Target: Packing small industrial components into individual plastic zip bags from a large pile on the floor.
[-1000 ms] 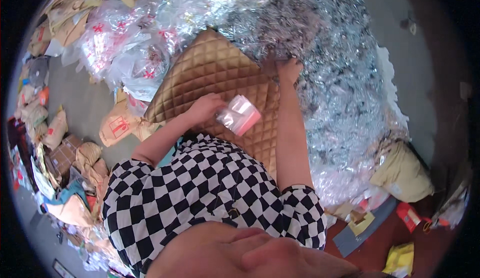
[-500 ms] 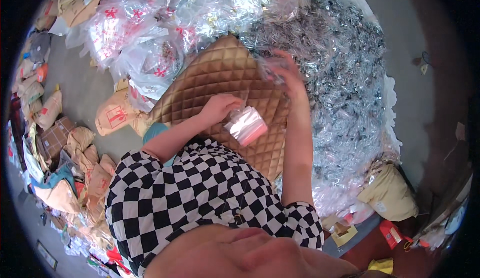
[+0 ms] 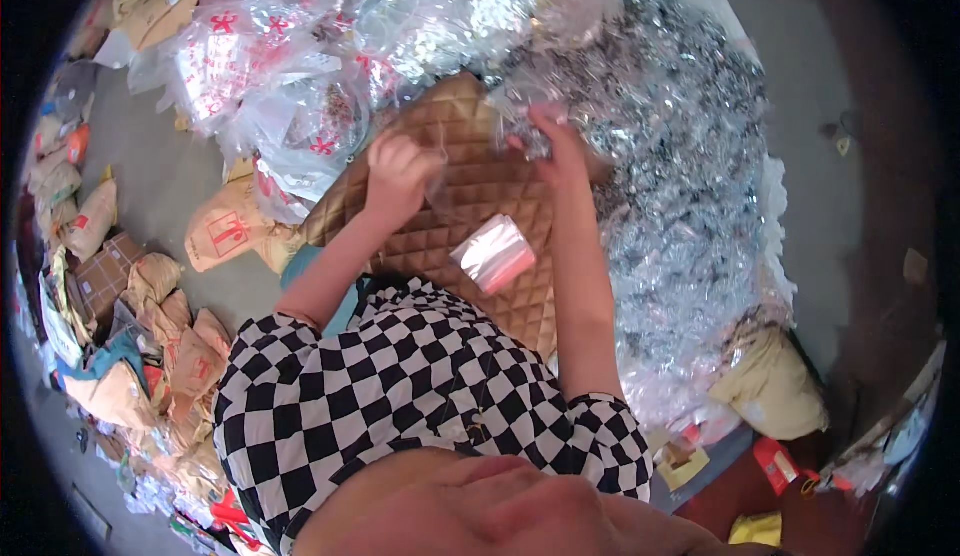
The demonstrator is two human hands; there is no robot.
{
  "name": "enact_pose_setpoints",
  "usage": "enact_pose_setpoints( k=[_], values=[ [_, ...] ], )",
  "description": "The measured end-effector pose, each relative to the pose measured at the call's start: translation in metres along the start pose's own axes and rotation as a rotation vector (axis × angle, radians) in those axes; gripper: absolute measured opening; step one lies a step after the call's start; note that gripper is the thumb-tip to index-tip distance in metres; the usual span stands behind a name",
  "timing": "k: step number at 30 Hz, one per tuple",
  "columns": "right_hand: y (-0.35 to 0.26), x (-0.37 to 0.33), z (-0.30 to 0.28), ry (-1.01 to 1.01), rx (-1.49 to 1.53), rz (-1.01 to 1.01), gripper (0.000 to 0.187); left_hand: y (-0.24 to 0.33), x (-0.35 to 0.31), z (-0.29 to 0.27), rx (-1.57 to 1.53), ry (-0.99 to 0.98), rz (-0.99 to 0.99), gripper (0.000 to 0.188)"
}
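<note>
The left hand [image 3: 398, 168] pinches a thin clear bag [image 3: 437, 184] at its fingertips, the film hanging just right of them. The right hand [image 3: 562, 149] curls its fingers around a glinting clear bundle [image 3: 522, 119]. A pink-ended bag stack [image 3: 496, 254] lies apart from both, on brown quilted fabric [image 3: 450, 121].

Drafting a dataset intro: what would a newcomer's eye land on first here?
Likely the glittering heap of clear plastic, spread across the top and right of the view. Next, the black-and-white checked shirt filling the lower middle. Then the brown quilted cover at centre, with a shiny clear-and-pink stack on it and the left hand and right hand above.
</note>
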State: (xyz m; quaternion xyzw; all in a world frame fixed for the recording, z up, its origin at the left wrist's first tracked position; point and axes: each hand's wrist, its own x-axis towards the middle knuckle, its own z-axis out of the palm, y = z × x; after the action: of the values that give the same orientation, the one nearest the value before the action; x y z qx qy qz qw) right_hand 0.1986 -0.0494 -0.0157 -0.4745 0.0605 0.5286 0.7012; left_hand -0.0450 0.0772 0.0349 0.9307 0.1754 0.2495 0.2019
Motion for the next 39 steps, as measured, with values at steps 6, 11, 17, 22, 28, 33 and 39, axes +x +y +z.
enact_pose_setpoints(
  k=[6,11,17,22,28,33,39],
  values=[
    [0.012,-0.133,-0.063,0.201,0.097,-0.074,0.029,0.045,0.019,0.007,-0.058,-0.403,-0.079,0.051],
    [0.015,-0.2,-0.055,0.221,0.109,-0.125,0.025,0.078,-0.009,0.047,-0.264,-0.634,0.214,0.036],
    [0.049,-0.257,-0.075,0.009,-0.82,-0.291,0.033,0.139,-0.02,0.046,-0.633,-0.528,0.414,0.022],
    [0.049,-0.321,-0.084,0.105,-1.119,-0.3,0.037,0.148,-0.036,0.052,-0.611,-0.667,0.649,0.026],
    [0.057,-0.336,-0.085,0.169,-0.559,-0.436,0.028,0.183,-0.055,0.068,-0.656,-0.673,0.755,0.02],
    [0.08,-0.345,-0.089,0.504,-1.069,-0.809,0.03,0.199,-0.069,0.079,-0.754,-0.749,0.74,0.016],
    [0.111,-0.332,-0.125,0.352,-0.215,-0.488,0.025,0.191,-0.096,0.096,-0.743,-0.975,0.616,0.011]
  ],
)
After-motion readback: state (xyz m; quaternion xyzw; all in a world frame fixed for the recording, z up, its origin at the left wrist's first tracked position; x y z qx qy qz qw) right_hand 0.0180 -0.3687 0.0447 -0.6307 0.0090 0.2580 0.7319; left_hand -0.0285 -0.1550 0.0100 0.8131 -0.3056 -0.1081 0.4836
